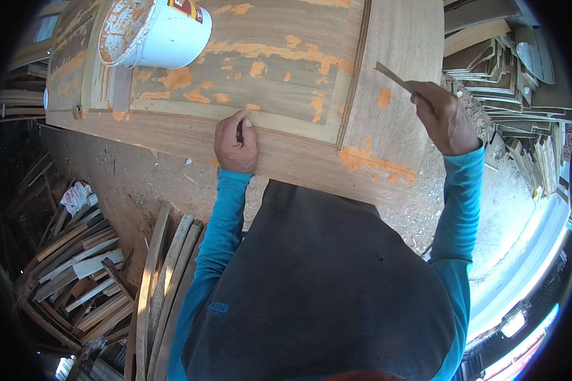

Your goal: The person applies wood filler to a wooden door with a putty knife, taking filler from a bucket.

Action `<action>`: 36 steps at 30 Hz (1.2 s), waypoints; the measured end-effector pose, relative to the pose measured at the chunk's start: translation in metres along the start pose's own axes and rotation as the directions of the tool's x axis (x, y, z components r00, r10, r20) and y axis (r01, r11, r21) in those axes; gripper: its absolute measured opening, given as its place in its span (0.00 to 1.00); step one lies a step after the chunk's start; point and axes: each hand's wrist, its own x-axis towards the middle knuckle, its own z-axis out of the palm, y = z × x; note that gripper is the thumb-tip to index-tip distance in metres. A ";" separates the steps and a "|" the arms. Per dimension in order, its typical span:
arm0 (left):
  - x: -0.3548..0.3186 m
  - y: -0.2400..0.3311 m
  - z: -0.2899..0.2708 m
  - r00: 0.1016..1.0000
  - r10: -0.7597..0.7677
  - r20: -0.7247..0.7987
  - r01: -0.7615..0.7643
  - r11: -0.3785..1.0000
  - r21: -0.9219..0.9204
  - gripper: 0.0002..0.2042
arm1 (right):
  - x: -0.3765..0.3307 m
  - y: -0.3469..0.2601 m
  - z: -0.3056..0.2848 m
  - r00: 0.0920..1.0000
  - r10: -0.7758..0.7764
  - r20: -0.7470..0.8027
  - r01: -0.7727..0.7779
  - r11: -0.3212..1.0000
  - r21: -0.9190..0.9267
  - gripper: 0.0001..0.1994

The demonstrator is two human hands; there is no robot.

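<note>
While left fingers [227, 132] curl over the door [299, 152], contents unclear, right fingers [428, 101] clasp a flat tool [393, 75].

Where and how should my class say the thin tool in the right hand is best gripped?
Probably at its lower-right end, pinched with the hand coming from the right, as the right hand does. The thin tool is narrow and slants, its free end pointing up and left, so this hold leaves that end clear.
</note>
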 end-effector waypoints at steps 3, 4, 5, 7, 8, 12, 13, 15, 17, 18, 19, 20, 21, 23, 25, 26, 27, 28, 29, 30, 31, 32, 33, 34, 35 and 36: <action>0.000 0.003 -0.004 1.000 -0.023 0.020 0.023 1.000 -0.006 0.10 | -0.041 -0.015 0.008 0.960 0.279 -0.034 -0.262 0.931 0.256 0.14; 0.000 0.003 -0.005 1.000 -0.015 0.022 0.015 1.000 -0.004 0.10 | -0.056 -0.021 0.013 0.937 0.348 -0.033 -0.314 0.880 0.356 0.15; -0.001 0.002 -0.005 1.000 -0.007 0.022 0.007 1.000 -0.004 0.10 | -0.072 -0.024 0.021 0.912 0.410 -0.026 -0.355 0.818 0.452 0.16; -0.003 -0.002 -0.005 1.000 0.010 0.027 -0.010 1.000 -0.017 0.11 | -0.103 -0.031 0.037 0.868 0.497 -0.008 -0.392 0.694 0.604 0.17; -0.003 -0.003 -0.005 0.999 0.015 0.033 -0.014 1.000 -0.020 0.11 | -0.118 -0.035 0.043 0.856 0.518 -0.006 -0.393 0.658 0.642 0.17; -0.006 -0.003 -0.006 0.998 0.055 0.039 -0.054 0.998 -0.028 0.12 | -0.157 -0.055 0.063 0.817 0.577 0.006 -0.389 0.544 0.744 0.18; -0.001 -0.003 -0.001 0.996 0.085 0.033 -0.084 0.996 -0.028 0.12 | -0.164 -0.058 0.066 0.810 0.587 0.004 -0.385 0.525 0.759 0.18; -0.008 -0.002 -0.002 0.995 0.094 0.034 -0.093 0.995 -0.022 0.11 | -0.178 -0.066 0.065 0.815 0.580 0.008 -0.374 0.515 0.771 0.19; -0.008 0.000 0.000 0.996 0.090 0.017 -0.089 0.996 -0.026 0.11 | -0.188 -0.067 0.056 0.832 0.555 -0.004 -0.331 0.502 0.799 0.20; -0.007 0.001 0.002 0.996 0.093 0.004 -0.093 0.996 -0.008 0.11 | -0.192 -0.065 0.048 0.824 0.566 0.038 -0.354 0.461 0.814 0.20; -0.006 0.001 0.004 0.995 0.095 -0.011 -0.095 0.995 0.010 0.11 | -0.194 -0.059 0.043 0.829 0.559 0.019 -0.328 0.458 0.827 0.20; -0.008 0.000 0.006 0.996 0.089 -0.022 -0.088 0.996 0.028 0.11 | -0.197 -0.051 0.039 0.832 0.554 0.008 -0.309 0.452 0.837 0.20; -0.008 0.000 0.007 0.998 0.061 -0.023 -0.060 0.998 0.029 0.11 | -0.201 -0.041 0.035 0.836 0.548 -0.001 -0.292 0.447 0.846 0.20; -0.007 -0.004 0.012 0.999 -0.006 -0.032 0.007 1.000 0.029 0.10 | -0.209 -0.016 0.024 0.865 0.502 -0.015 -0.246 0.450 0.858 0.19; -0.005 -0.009 0.016 0.992 -0.070 -0.104 0.075 0.996 0.048 0.11 | -0.221 0.016 0.013 0.881 0.473 -0.005 -0.234 0.446 0.864 0.19; -0.007 -0.009 0.021 0.984 -0.106 -0.145 0.115 0.992 0.050 0.11 | -0.231 0.035 0.008 0.880 0.475 0.006 -0.247 0.447 0.860 0.18; -0.010 -0.009 0.030 0.975 -0.117 -0.191 0.130 0.990 0.057 0.12 | -0.240 0.056 -0.003 0.882 0.472 0.014 -0.254 0.450 0.856 0.18; -0.010 -0.010 0.034 0.964 -0.112 -0.242 0.135 0.988 0.080 0.12 | -0.249 0.079 -0.014 0.885 0.462 0.064 -0.299 0.457 0.837 0.17; -0.008 -0.010 0.035 0.955 -0.099 -0.281 0.133 0.985 0.106 0.13 | -0.258 0.100 -0.026 0.877 0.475 0.075 -0.321 0.462 0.827 0.17; -0.008 -0.010 0.031 0.956 -0.080 -0.283 0.139 0.971 0.195 0.13 | -0.271 0.113 -0.038 0.863 0.498 0.083 -0.347 0.465 0.814 0.17; -0.008 -0.010 0.026 0.957 -0.064 -0.282 0.146 0.948 0.284 0.13 | -0.283 0.128 -0.047 0.849 0.520 0.093 -0.373 0.466 0.802 0.17; -0.013 -0.009 0.028 0.963 -0.061 -0.262 0.157 0.919 0.362 0.14 | -0.301 0.143 -0.054 0.834 0.548 0.065 -0.379 0.484 0.789 0.17; -0.015 -0.008 0.032 0.958 -0.009 -0.287 0.142 0.884 0.446 0.14 | -0.313 0.161 -0.064 0.825 0.564 0.029 -0.380 0.517 0.767 0.17; -0.015 -0.009 0.034 0.952 0.045 -0.304 0.130 0.838 0.529 0.15 | -0.323 0.177 -0.074 0.817 0.577 -0.008 -0.380 0.549 0.745 0.17; -0.015 -0.010 0.034 0.941 0.106 -0.321 0.121 0.783 0.611 0.15 | -0.330 0.191 -0.084 0.811 0.584 -0.019 -0.380 0.551 0.743 0.17; -0.015 -0.012 0.034 0.934 0.051 -0.353 0.189 0.769 0.611 0.15 | -0.338 0.203 -0.089 0.801 0.598 -0.029 -0.380 0.544 0.748 0.17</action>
